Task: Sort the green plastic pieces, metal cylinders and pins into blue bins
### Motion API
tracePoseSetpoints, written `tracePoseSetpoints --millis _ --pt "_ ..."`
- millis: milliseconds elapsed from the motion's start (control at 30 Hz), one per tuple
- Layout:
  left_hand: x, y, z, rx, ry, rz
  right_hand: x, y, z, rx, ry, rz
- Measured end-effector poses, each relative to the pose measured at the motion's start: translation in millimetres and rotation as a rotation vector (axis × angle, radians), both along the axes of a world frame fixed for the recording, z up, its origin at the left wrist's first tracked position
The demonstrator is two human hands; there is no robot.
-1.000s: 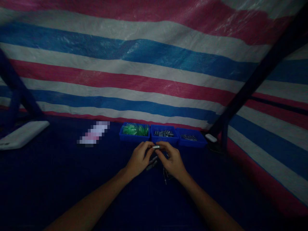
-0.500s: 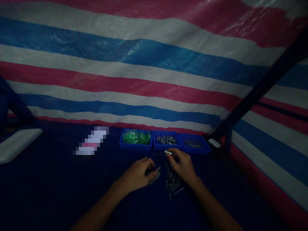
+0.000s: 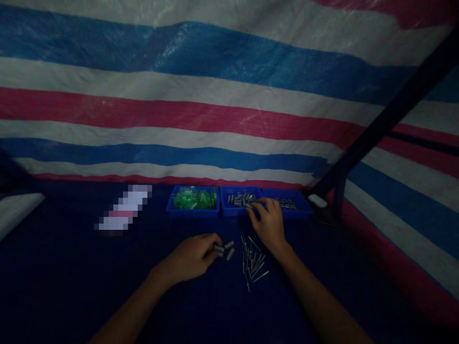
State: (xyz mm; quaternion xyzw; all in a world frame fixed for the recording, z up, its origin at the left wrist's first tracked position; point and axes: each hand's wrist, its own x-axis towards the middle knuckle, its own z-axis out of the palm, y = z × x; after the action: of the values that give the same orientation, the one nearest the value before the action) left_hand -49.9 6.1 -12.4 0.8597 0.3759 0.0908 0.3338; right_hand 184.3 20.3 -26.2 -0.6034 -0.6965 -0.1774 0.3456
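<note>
My left hand [image 3: 193, 255] rests on the dark blue table [image 3: 107, 286], fingers curled around a few short grey metal sleeves [image 3: 224, 249] at its fingertips. My right hand [image 3: 267, 222] reaches forward over the edge of the middle blue tray [image 3: 238, 200], which holds more grey sleeves; its fingertips are pinched at the tray's contents. A loose pile of thin metal pins [image 3: 253, 263] lies on the table between my hands.
Three small blue trays stand in a row against a striped tarp wall: green plastic parts in the left tray [image 3: 193, 200], pins in the right tray [image 3: 290, 203]. A dark diagonal pole [image 3: 376, 129] rises at the right. A white flat object [image 3: 16, 212] lies far left.
My hands have parted. The right hand carried a small sleeve forward to the middle tray. The left hand dropped to the table with the grey sleeves. The view tilted down.
</note>
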Motion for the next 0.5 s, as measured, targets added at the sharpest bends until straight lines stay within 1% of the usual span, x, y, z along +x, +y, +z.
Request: tracePoseSetpoints --millis 100,200,267,400,433,500 --pt "-3 2 3.3 -0.119 -0.014 -0.012 2 0 -1.4 -0.032 0.050 0.004" --pt "-3 3 5.3 -0.161 -0.043 -0.008 1 1 -1.7 -0.085 0.068 -0.016" --pt "1 3 5.2 -0.120 -0.026 0.011 0 1 -1.4 -0.123 0.065 -0.030" --pt "12 3 3.9 0.059 0.095 0.087 0 2 -1.0 -0.178 0.067 -0.043" --pt "12 3 3.5 0.080 0.111 0.097 0 2 -1.2 -0.175 0.077 -0.044" --pt "10 5 2.7 0.049 0.100 0.078 -1 2 -2.3 -0.150 0.107 -0.029"
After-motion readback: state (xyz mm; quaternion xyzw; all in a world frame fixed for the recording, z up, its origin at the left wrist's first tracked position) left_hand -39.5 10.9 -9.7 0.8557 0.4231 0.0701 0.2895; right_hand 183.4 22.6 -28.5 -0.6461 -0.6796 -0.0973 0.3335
